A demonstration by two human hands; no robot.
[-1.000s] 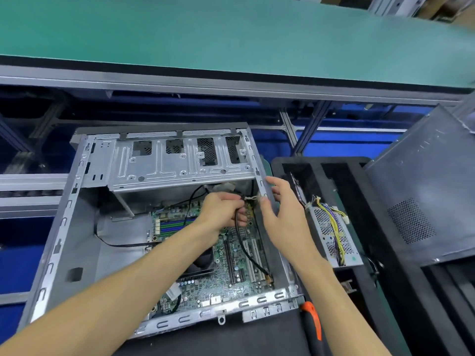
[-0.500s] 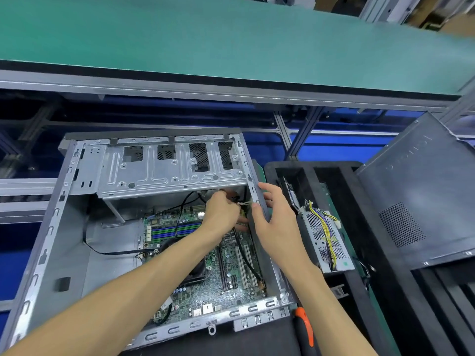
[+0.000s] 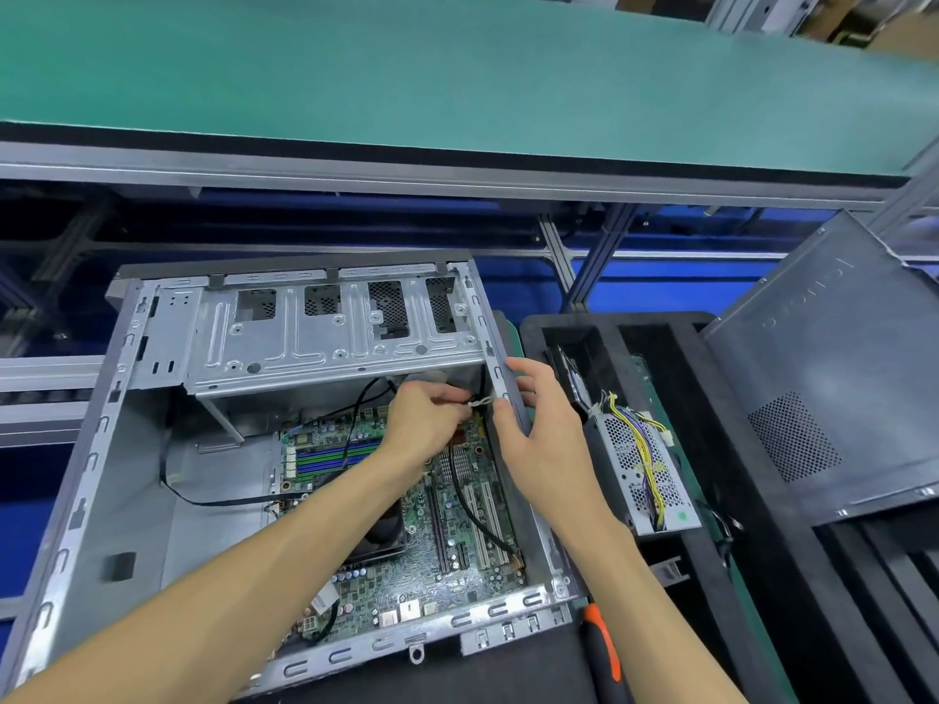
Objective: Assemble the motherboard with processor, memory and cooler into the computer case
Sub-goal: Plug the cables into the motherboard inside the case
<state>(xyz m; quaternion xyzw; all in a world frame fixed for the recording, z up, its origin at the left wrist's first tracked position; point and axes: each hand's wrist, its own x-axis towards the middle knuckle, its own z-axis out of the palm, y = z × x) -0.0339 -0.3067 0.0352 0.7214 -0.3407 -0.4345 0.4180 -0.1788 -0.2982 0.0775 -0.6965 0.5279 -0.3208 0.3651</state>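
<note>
An open grey computer case point(image 3: 96, 480) lies flat with the green motherboard point(image 3: 457, 546) inside it. Blue and green memory sticks point(image 3: 335, 457) sit at the board's far left, and the black cooler fan point(image 3: 386, 536) shows under my left forearm. My left hand point(image 3: 424, 424) is curled inside the case at the board's far edge, its fingers pinched on a small white cable connector point(image 3: 480, 401). My right hand point(image 3: 546, 439) grips the case's right wall, thumb inside and fingers outside. A black cable point(image 3: 472, 510) runs from my hands down across the board.
A drive cage point(image 3: 325, 343) spans the case's far end. A power supply with yellow wires point(image 3: 643, 464) lies in a black foam tray point(image 3: 711, 500) on the right. A grey side panel point(image 3: 833, 388) leans at far right. An orange-handled tool point(image 3: 607, 647) lies beside the case's near corner.
The view has shifted slightly. My left hand moved a little farther toward the drive cage with the connector, while my right hand stayed on the case's right wall.
</note>
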